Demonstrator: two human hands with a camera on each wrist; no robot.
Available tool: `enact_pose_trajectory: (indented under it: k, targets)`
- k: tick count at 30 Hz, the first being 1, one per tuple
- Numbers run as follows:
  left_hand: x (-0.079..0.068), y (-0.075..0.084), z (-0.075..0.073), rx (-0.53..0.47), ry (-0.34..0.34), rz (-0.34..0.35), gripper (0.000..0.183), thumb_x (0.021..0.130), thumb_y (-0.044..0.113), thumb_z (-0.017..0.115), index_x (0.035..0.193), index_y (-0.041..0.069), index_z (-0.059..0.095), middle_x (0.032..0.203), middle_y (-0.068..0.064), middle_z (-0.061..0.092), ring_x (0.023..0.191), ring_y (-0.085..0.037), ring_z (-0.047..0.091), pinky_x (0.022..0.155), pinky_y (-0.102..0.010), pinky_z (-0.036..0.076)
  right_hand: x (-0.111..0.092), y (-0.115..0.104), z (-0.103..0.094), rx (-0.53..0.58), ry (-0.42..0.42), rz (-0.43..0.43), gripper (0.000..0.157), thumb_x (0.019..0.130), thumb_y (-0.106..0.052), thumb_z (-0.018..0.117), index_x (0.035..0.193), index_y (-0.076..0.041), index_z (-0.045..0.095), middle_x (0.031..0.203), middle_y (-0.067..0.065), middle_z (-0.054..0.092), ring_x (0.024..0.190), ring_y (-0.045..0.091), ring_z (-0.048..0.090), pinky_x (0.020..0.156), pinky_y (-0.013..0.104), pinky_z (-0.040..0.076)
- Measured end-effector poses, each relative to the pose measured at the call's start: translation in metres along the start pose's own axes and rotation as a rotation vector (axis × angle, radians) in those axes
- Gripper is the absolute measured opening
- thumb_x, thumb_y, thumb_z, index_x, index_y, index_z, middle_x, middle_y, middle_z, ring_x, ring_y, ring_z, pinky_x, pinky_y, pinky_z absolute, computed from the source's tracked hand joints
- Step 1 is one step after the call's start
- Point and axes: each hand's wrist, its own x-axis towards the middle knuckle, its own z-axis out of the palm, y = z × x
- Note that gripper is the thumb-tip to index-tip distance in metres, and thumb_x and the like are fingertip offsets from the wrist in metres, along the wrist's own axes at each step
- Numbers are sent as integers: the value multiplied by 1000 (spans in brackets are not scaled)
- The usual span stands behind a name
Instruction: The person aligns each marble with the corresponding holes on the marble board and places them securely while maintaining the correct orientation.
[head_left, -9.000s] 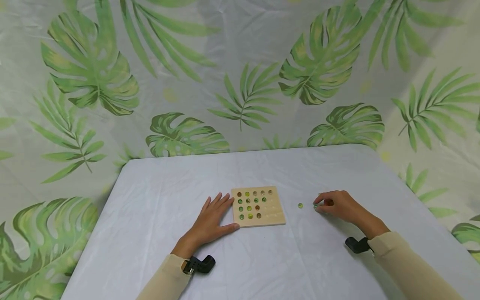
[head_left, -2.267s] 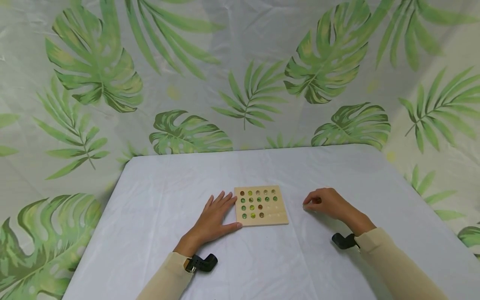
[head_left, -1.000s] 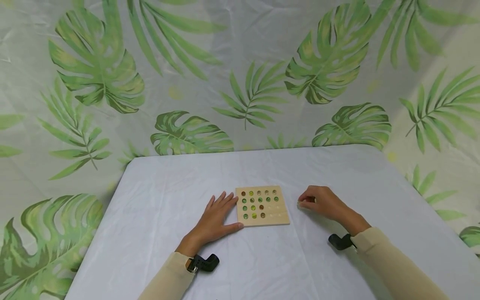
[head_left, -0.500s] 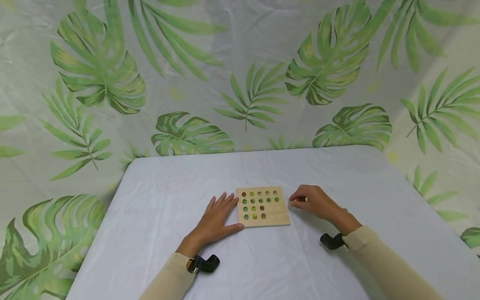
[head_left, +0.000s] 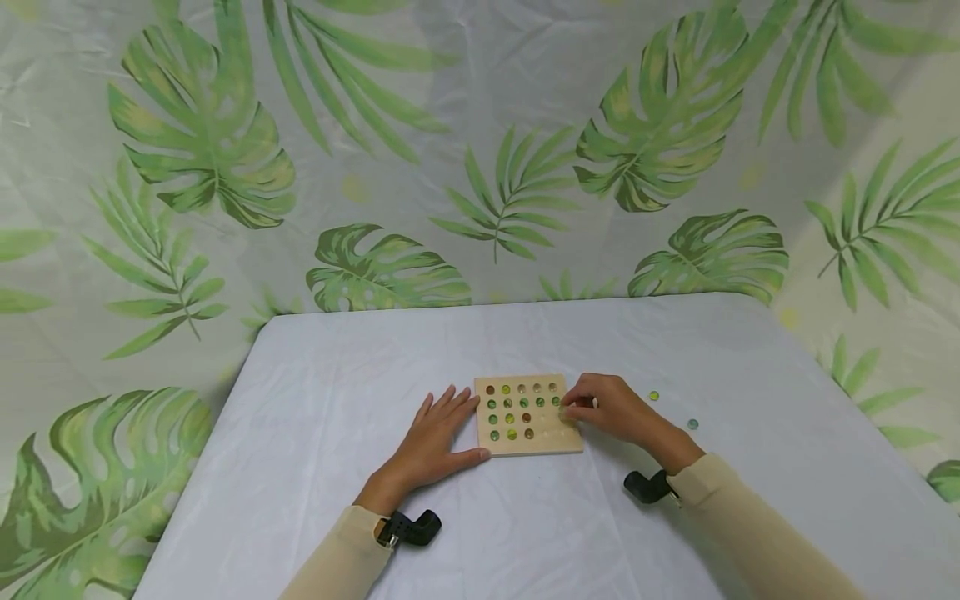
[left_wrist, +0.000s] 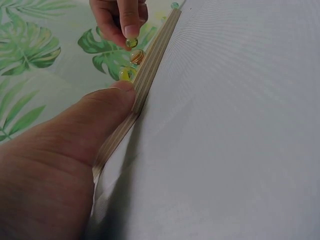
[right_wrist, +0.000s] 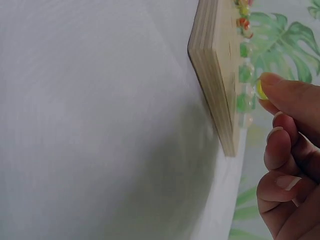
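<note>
A square wooden board (head_left: 558,443) with rows of dimples lies on the table, many of them holding glass marbles in green, yellow, brown and clear. My left hand (head_left: 423,442) rests at its left edge, fingers spread and straight, with the thumb along the near left corner. Over the board's right side, my right hand (head_left: 617,410) pinches a yellow-green marble (right_wrist: 261,90) between thumb and index finger. In the left wrist view that marble (left_wrist: 131,42) shows under the fingertips, just above the board. Below the pinch, bare dimples lie at the right ends of the two nearer rows.
Two loose marbles sit on the white tablecloth (head_left: 345,358) right of the board: a yellow-green marble (head_left: 654,396) and a blue-green marble (head_left: 693,424). A leaf-printed curtain (head_left: 480,150) hangs behind the table.
My right hand has carried its marble left, over the board, uncovering the two loose marbles. Since the oldest frame, a green marble has joined the second row's right end. The left hand stays put.
</note>
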Motion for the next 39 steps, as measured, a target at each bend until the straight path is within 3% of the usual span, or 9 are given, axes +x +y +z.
enact_pose_trajectory:
  k: [14,39]
  targets:
    - [0,0,1,-5,7,10,85,85,62,61,150,14,36,156,-6,30,147,-27,16,117,-51,5,11,-10,14,44,-93,22,13,84,-18,76,95,-12,77,81,-12,61,70,4,52,61,21,47]
    - [-1,0,-2,-6,10,16,85,85,61,61,151,13,35,156,-7,29,147,-27,16,117,-50,5,14,-11,20,25,-126,3,19,84,-19,76,102,-12,76,89,-9,64,74,3,54,64,22,49]
